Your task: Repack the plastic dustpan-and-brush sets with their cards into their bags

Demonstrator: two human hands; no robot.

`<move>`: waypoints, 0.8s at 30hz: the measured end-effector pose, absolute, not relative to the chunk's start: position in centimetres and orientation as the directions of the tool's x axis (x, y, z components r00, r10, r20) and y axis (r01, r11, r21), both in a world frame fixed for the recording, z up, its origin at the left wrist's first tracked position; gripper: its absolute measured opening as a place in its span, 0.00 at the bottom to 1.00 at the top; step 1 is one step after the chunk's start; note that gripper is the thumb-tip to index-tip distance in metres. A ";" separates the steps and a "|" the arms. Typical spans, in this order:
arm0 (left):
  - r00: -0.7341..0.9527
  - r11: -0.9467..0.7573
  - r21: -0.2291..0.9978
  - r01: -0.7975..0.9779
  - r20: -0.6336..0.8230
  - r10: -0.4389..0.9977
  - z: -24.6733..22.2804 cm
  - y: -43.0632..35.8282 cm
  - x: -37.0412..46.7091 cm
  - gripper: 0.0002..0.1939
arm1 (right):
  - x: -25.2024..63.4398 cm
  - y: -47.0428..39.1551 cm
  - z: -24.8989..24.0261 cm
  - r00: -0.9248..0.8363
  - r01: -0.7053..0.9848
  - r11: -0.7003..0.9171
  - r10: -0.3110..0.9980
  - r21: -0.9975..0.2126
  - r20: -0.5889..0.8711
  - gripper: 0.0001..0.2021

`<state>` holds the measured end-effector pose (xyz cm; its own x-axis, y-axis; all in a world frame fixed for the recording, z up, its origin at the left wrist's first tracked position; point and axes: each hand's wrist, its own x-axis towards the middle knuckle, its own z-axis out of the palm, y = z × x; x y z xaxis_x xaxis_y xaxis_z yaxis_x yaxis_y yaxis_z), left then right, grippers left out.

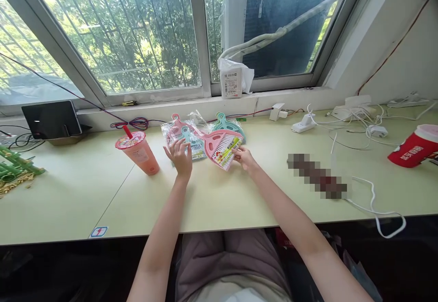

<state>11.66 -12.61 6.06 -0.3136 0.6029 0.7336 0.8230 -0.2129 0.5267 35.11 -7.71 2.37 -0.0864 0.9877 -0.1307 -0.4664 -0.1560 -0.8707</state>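
Note:
My right hand [243,157] grips the lower right edge of a pink dustpan [212,143] with a brush set in it and a printed label on its front. The dustpan is tilted, with its handle pointing up and left. My left hand [181,156] is open, fingers apart, in front of a blue dustpan set [196,147] in clear plastic; I cannot tell whether it touches the wrapping. Behind it lies another wrapped pink set [175,127]. A green dustpan set [222,122] is partly hidden behind the held one.
On the left stand a drink cup with a red straw [138,152], a tablet [51,120] and a bamboo ornament [15,172]. To the right are a blurred-out object [318,176], tangled white cables [362,117] and a tilted red cup [415,149]. A tissue pack [232,82] sits on the sill.

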 end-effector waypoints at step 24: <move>-0.008 -0.541 0.301 0.785 0.878 0.478 6.5 -13.8 12.8 0.06 | 30.2 -11.7 2.7 -0.102 -0.597 -0.001 0.992 -0.802 0.075 0.20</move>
